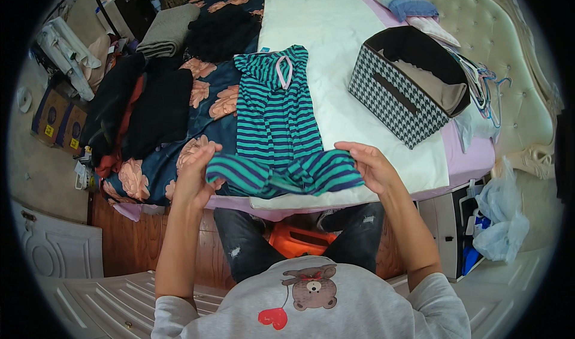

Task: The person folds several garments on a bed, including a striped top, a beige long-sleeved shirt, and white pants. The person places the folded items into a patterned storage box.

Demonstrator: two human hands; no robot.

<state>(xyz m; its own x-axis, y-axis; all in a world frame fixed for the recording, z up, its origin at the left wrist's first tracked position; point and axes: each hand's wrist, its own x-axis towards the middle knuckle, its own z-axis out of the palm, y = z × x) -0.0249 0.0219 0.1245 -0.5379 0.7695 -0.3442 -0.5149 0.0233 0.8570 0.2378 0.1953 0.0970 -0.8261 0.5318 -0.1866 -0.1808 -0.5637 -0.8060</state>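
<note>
A green and navy striped garment [280,123] with a pink-trimmed neckline lies lengthwise on the bed, its neck end away from me. My left hand [197,175] grips the left corner of its near edge. On the opposite corner, my right hand [370,166] pinches the cloth between thumb and fingers. The near edge is lifted and sags between both hands. Under the garment are a white sheet [337,100] and a dark blue floral cover [209,127].
A houndstooth fabric storage box [400,96] holding beige cloth stands right, beside several hangers [487,87]. Dark clothes [161,109] and a folded grey blanket [168,28] lie left. An orange plastic stool [298,242] is between my legs. A plastic bag [501,217] hangs lower right.
</note>
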